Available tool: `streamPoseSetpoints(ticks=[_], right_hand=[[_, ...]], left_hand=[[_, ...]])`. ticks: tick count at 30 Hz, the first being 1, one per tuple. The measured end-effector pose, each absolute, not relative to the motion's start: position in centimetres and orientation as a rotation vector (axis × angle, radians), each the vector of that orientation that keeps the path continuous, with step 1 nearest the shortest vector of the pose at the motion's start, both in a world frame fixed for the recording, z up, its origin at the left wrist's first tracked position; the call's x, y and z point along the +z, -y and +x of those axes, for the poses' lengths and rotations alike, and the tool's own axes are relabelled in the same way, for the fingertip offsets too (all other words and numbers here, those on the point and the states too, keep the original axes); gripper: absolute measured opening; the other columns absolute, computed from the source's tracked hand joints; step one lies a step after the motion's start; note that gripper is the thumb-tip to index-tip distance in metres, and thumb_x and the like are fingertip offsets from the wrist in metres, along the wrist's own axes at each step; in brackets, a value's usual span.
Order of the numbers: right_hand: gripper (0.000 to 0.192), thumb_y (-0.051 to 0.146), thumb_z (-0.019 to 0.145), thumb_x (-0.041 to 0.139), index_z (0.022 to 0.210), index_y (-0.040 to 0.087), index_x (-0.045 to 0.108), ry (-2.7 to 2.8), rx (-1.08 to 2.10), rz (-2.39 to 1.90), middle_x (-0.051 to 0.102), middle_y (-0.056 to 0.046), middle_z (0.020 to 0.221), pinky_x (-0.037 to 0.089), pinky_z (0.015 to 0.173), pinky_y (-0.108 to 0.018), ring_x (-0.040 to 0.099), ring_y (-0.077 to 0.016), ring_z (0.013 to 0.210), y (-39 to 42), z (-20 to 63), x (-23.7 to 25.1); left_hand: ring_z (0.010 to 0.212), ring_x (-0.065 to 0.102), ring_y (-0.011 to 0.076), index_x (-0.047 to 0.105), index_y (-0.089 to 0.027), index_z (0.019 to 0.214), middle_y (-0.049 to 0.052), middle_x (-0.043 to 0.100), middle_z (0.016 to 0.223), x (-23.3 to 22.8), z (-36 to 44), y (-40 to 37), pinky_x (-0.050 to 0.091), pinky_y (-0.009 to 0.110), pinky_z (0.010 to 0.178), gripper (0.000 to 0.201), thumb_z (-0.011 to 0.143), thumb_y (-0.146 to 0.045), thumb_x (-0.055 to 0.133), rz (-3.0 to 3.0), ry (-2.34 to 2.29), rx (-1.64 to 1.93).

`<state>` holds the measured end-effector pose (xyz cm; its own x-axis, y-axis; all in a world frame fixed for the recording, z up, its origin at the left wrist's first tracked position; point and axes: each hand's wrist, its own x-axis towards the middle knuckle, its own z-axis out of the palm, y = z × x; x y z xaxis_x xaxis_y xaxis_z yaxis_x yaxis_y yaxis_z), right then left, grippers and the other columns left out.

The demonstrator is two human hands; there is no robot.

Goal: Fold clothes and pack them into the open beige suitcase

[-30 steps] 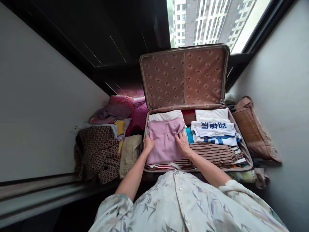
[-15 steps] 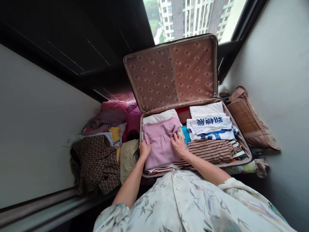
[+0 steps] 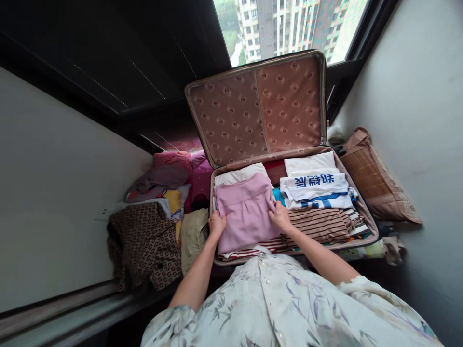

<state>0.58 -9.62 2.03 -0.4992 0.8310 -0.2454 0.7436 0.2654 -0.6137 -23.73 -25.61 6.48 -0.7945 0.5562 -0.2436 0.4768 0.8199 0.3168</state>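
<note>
A folded pink-lilac shirt [image 3: 248,212] lies in the left half of an open suitcase [image 3: 366,212], on top of white and red-striped clothes. My left hand [image 3: 217,224] is closed on the shirt's left edge. On its right edge, my right hand [image 3: 279,218] pinches the cloth with thumb and fingers. To the right sit a folded white shirt with blue lettering [image 3: 314,187] and a brown striped garment [image 3: 318,225]. Behind the pink shirt, a white folded garment [image 3: 241,173] shows partly.
The suitcase lid [image 3: 258,111] stands up against the window. At the left are a brown patterned garment [image 3: 144,241], khaki cloth [image 3: 194,236] and a heap of clothes [image 3: 159,176]. A brown cushion [image 3: 376,180] leans by the right wall [image 3: 408,111].
My right hand has moved right and slightly down, to the shirt's right edge. The shirt's right side now lies flatter and wider. My left hand has stayed in place.
</note>
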Motion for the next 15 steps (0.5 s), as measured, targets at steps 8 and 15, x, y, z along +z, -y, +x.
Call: streamPoseSetpoints(ticks=[8, 15], right_hand=[[0.028, 0.025, 0.093, 0.051, 0.116, 0.019, 0.065, 2.579, 0.833, -1.455, 0.061, -0.013, 0.120, 0.045, 0.082, -0.032, 0.057, -0.0250, 0.107, 10.2, 0.0, 5.6], [0.033, 0.018, 0.092, 0.048, 0.122, 0.016, 0.063, 2.504, 1.021, -1.469, 0.063, -0.014, 0.120, 0.045, 0.092, -0.032, 0.059, -0.0248, 0.108, 10.2, 0.0, 5.5]], left_hand=[[0.112, 0.069, 0.0358, 0.066, -0.017, 0.126, 0.018, 0.073, 0.115, 7.1, -23.3, 25.4, 0.051, 0.042, 0.097, 0.045, 0.084, -0.032, 0.069, 0.633, -2.703, 0.285], [0.112, 0.068, 0.0364, 0.067, -0.018, 0.126, 0.017, 0.074, 0.114, 6.4, -23.6, 25.8, 0.051, 0.041, 0.096, 0.046, 0.082, -0.032, 0.071, 0.657, -2.684, 0.401]])
